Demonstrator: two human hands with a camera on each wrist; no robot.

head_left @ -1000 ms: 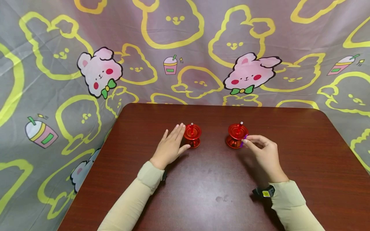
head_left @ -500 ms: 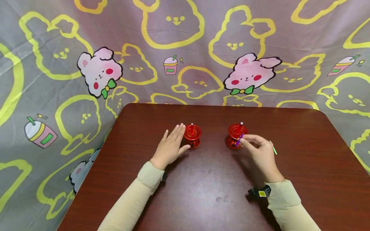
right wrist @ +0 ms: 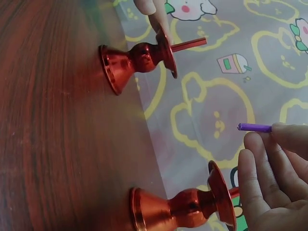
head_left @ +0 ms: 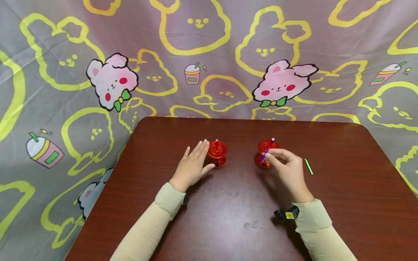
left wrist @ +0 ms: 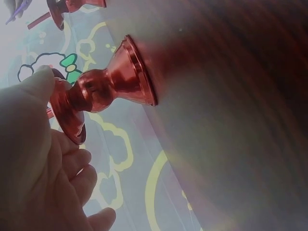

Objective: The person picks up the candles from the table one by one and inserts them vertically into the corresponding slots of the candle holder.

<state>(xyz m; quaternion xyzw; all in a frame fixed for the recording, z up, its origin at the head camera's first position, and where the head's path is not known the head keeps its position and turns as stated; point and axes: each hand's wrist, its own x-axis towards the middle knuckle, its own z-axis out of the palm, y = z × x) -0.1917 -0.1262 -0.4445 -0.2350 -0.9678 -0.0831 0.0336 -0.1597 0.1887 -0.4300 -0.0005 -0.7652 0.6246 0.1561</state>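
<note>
Two shiny red candle holders, each with a wide dish and an upright central tube, stand on the table. My left hand (head_left: 190,167) rests against the dish of the left candle holder (head_left: 218,152), its fingers straight and thumb spread near the front. In the left wrist view, the thumb is at that dish's rim. My right hand (head_left: 289,175) pinches a thin purple stick (right wrist: 256,127) between thumb and fingertips. The stick overlaps the right candle holder (head_left: 263,146) in the head view; in the right wrist view it is held above the dish, apart from the tube.
A thin green stick (head_left: 308,166) lies on the dark wooden table (head_left: 228,217), to the right of my right hand. Behind the table and along its sides hangs a grey curtain (head_left: 228,65) with yellow outlines and cartoon rabbits.
My right hand has moved left with the purple stick, which is now more in front of the right candle holder. The green stick has come into view behind it. My left hand stays still.
</note>
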